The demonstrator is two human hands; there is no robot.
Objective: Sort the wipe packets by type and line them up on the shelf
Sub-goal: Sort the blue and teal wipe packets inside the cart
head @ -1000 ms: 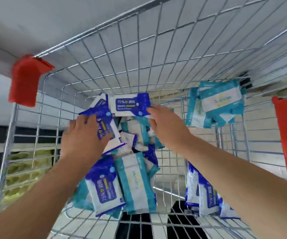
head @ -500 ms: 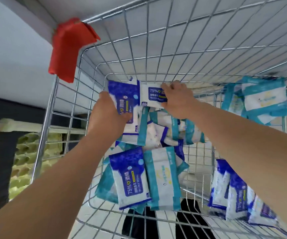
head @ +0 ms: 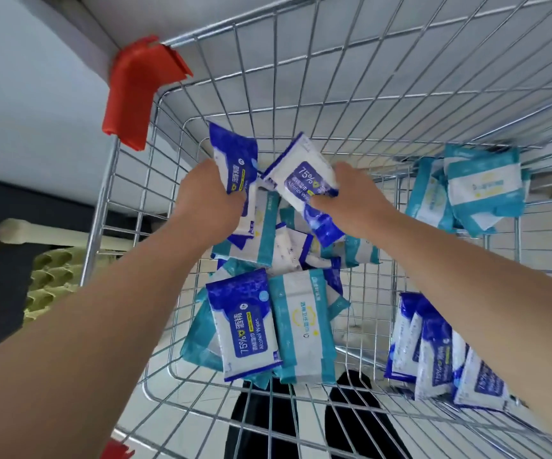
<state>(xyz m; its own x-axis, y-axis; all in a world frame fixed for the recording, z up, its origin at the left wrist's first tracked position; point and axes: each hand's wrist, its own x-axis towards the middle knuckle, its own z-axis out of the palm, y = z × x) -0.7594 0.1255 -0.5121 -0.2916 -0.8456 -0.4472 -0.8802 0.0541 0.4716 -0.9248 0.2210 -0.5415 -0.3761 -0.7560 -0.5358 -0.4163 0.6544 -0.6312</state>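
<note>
- My left hand (head: 209, 197) grips one blue-and-white plastic alcohol wipe packet (head: 234, 157); my right hand (head: 355, 197) pinches a second blue packet (head: 304, 180), I judge to gather one type.
- Both hover above the mixed blue-and-teal packet pile (head: 297, 326) in the silver wire cart (head: 301, 77).

Smooth, shiny metal wire in the cart (head: 334, 77) around both hands. Glossy, crinkled plastic film on the blue packet (head: 234, 160) gripped in the left hand (head: 208, 197) and on the white-and-blue packet (head: 304, 180) pinched in the right hand (head: 357, 197). Same slick film on the teal packets (head: 304, 326) below the hands. Smooth, hard red plastic on the corner guard (head: 138, 91) up-left of the left hand. Matt, dimpled foam-like sheet (head: 49, 276) far left.
</note>
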